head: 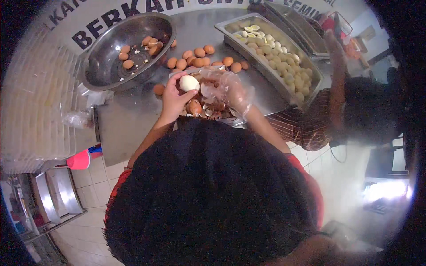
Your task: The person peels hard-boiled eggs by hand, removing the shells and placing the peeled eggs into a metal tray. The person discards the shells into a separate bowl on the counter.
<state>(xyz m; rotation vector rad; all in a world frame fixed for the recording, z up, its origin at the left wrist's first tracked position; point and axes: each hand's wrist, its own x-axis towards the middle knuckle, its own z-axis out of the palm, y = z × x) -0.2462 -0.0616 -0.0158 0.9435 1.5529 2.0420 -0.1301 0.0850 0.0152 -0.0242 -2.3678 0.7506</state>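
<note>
A peeled white egg [189, 83] is held between the thumb and fingers of my bare left hand [173, 101]. My right hand [235, 92], in a clear plastic glove, is over a heap of broken eggshells [216, 111]; blur and the glove hide whether its fingers grip anything. In the heap, just below my left hand, sits a brown egg [194, 107] with its shell on. Several brown eggs [198, 62] lie loose on the steel table [196, 26] beyond my hands. Another brown egg [159, 89] rests left of my left hand.
A large metal bowl [103, 43] at the back left contains brown eggs and shell bits. To the right, a deep steel pan [230, 24] is filled with peeled eggs, some halved. Another person's arm [336, 79] is beyond it. Clear plastic containers [36, 116] are stacked at far left.
</note>
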